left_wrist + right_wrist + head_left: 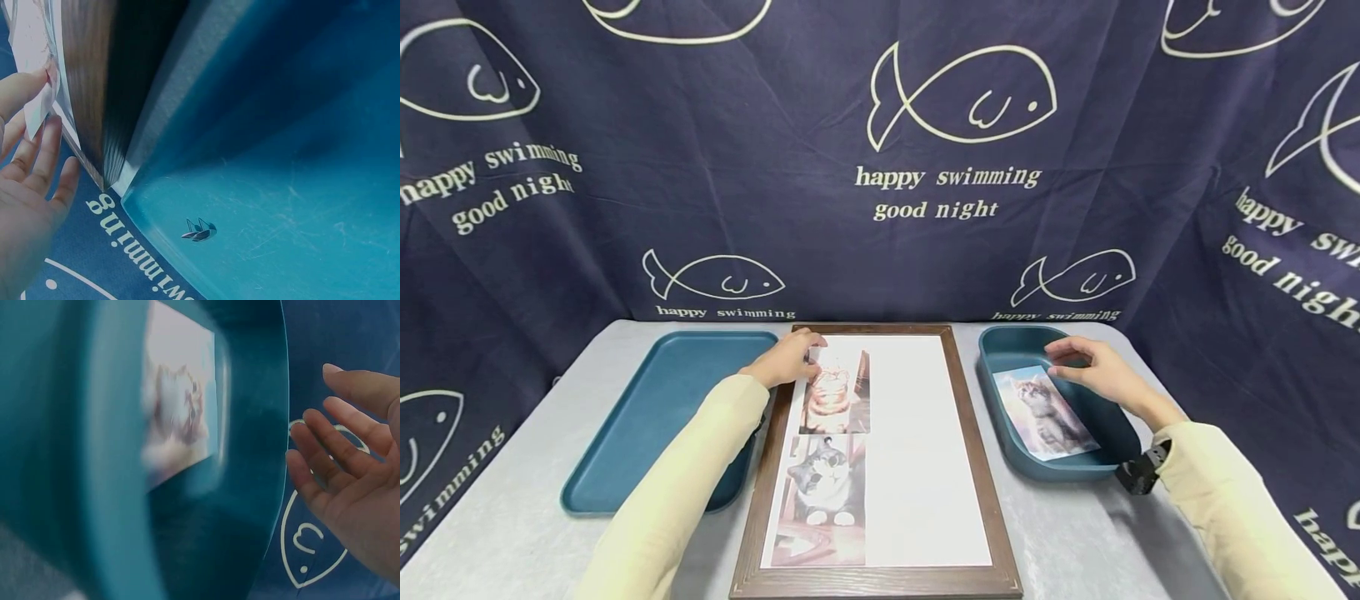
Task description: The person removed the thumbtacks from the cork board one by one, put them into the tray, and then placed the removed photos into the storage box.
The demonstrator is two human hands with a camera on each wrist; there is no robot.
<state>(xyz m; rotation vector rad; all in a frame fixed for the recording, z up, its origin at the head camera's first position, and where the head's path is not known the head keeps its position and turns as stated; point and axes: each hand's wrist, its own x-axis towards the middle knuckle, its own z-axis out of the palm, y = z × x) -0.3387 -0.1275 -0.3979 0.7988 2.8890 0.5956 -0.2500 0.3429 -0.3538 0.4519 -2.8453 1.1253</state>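
My left hand (788,358) pinches the top left corner of an orange cat photo (831,398) at the upper left of the framed white board (925,450). Thumb and fingers meet at a bent, pale corner of that photo (39,94) in the left wrist view. Below it lies a grey and white cat photo (822,492), flat on the board. My right hand (1093,369) hovers over the deep teal bin (1033,469), its loosely bent fingers holding nothing. A kitten photo (1043,414) lies inside that bin, close to the fingertips.
A shallow teal tray (658,400) stands left of the board, partly covered by my left sleeve (677,475). The board's brown wooden frame (973,450) forms a raised edge. Behind the grey table (1060,542) hangs a dark blue curtain (820,167) with fish drawings.
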